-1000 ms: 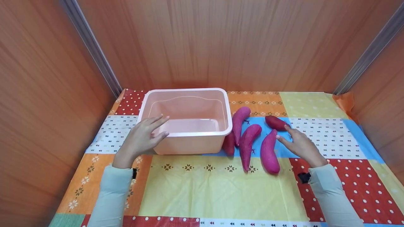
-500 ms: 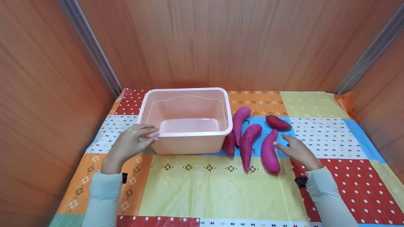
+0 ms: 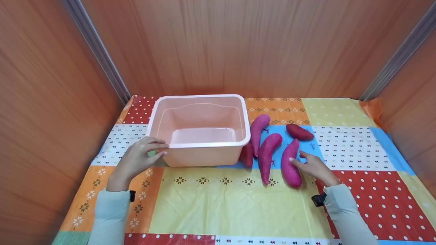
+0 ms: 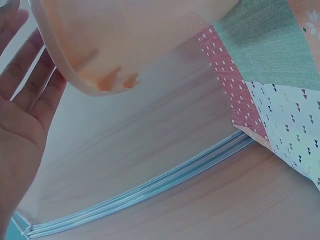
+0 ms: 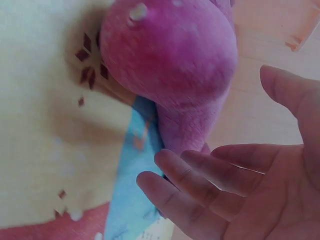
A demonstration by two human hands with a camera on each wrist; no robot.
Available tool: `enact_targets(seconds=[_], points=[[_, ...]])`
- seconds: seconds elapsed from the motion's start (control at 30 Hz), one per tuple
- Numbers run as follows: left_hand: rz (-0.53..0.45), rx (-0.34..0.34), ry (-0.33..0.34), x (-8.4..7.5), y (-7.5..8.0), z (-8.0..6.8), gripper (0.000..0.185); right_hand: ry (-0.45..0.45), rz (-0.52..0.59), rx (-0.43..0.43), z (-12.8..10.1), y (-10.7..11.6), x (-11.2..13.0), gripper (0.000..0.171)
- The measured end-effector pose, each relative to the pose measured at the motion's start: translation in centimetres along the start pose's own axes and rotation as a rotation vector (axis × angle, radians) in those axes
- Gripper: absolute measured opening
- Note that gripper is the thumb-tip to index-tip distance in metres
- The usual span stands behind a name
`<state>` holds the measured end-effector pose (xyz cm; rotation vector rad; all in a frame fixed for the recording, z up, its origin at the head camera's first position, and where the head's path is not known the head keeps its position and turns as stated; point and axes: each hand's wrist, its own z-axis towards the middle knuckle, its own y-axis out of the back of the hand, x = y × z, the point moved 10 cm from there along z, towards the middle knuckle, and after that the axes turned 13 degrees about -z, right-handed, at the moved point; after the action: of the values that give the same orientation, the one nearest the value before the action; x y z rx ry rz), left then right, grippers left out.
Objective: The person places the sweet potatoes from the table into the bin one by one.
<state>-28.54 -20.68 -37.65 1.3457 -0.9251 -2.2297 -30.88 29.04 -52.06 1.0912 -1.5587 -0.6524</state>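
A pale pink plastic tub (image 3: 201,154) stands upright on the tablecloth. At its front left corner is my left hand (image 3: 138,160), fingertips at the rim; the left wrist view shows the fingers (image 4: 30,75) fairly straight along the tub's edge. My right hand (image 3: 315,168) hovers beside the front right sweet potato (image 3: 290,166), thumb over it and fingers on its right side. In the right wrist view those fingers (image 5: 200,195) are spread and loosely bent, and the sweet potato (image 5: 175,55) is not gripped. Whether the thumb touches it I cannot tell.
More sweet potatoes lie nearby: a curved one (image 3: 269,156), another (image 3: 259,132) by the tub's right wall, a partly hidden one (image 3: 247,156), and a dark red one (image 3: 299,132) behind. Wood-grain panels (image 3: 221,47) enclose the patchwork tablecloth (image 3: 238,211) at back and sides.
My left hand has come back and down from above the tub to its front left corner. My right hand has moved from the dark red sweet potato toward the front right one.
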Motion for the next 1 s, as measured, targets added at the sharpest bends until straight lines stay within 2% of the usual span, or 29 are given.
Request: enact_targets(seconds=[0.2, 0.47, 0.7, 1.0], points=[[0.024, -0.025, -0.028, -0.1, 0.2, 0.0, 0.028, -0.033, -0.005, 0.010, 0.3, -1.1, -0.3, 0.095], [0.051, -0.047, -0.052, -0.2, 0.1, 0.2, 0.028, -0.034, 0.016, 0.000, 0.4, -2.3, -0.5, 0.091], [0.056, -0.063, -0.055, -0.2, 0.1, 0.1, 0.029, -0.020, 0.021, -0.021, 0.4, -2.2, -0.6, 0.088], [0.050, -0.077, -0.049, 0.0, 0.1, 0.1, 0.028, -0.044, 0.064, 0.005, 0.5, -2.6, -0.9, 0.089]])
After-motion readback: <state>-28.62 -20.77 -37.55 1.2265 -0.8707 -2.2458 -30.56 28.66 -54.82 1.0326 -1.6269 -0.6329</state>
